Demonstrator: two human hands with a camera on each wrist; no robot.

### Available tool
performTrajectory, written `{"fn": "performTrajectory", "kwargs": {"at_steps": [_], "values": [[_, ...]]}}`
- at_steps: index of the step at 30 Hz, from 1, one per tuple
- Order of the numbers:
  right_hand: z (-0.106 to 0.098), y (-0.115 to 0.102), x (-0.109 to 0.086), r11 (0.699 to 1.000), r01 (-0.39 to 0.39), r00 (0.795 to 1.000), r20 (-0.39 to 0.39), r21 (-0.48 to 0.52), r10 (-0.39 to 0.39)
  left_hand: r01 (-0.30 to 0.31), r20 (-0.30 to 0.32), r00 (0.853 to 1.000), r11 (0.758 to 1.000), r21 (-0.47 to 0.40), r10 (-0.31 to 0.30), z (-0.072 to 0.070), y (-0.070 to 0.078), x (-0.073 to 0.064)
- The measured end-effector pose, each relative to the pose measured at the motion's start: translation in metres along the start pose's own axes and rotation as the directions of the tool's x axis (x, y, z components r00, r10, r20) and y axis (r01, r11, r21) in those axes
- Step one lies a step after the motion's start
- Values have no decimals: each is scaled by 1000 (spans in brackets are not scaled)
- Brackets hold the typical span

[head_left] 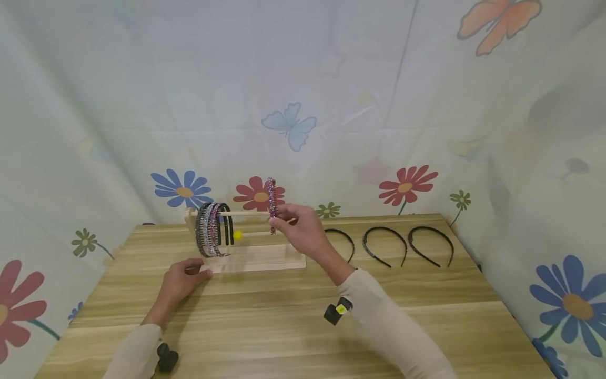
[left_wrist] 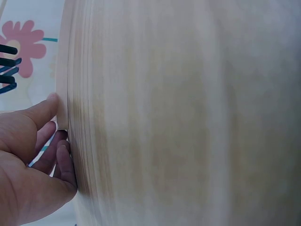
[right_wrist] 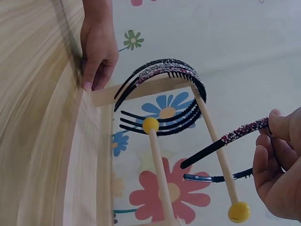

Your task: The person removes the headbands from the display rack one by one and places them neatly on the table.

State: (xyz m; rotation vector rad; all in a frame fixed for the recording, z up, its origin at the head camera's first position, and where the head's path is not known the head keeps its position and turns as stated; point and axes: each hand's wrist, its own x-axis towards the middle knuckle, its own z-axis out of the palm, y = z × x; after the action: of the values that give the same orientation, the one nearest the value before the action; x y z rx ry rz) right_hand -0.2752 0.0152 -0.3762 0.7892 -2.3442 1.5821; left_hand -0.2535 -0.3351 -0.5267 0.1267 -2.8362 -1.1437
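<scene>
My right hand [head_left: 303, 227] pinches a headband [head_left: 272, 196] covered in pink glittering beads between thumb and fingers. It is held upright at the free end of the rack's upper wooden rod [right_wrist: 214, 127], which the headband overlaps in the right wrist view. That rod ends in a yellow ball [right_wrist: 239, 212]. At the left end of the wooden rack [head_left: 265, 259], my left hand [head_left: 181, 285] grips the corner of the base, thumb on its top edge. Several black headbands with silver and pink beads [head_left: 207, 227] hang together at the rod's left end.
Three dark headbands lie in a row on the wooden table [head_left: 293, 326] to the right: one [head_left: 353, 245] partly behind my right hand, a middle one [head_left: 385, 228] and a far right one [head_left: 428, 227]. A lower rod carries another yellow ball [right_wrist: 150, 125]. A flower-printed curtain [head_left: 331, 173] hangs behind.
</scene>
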Motion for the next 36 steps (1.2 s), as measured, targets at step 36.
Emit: {"fn": "performTrajectory", "kwargs": {"at_steps": [36], "values": [[-85, 19, -23, 985, -26, 995, -99, -171, 9, -17, 1, 1000, 1000, -2, 17, -1, 2, -2]]}}
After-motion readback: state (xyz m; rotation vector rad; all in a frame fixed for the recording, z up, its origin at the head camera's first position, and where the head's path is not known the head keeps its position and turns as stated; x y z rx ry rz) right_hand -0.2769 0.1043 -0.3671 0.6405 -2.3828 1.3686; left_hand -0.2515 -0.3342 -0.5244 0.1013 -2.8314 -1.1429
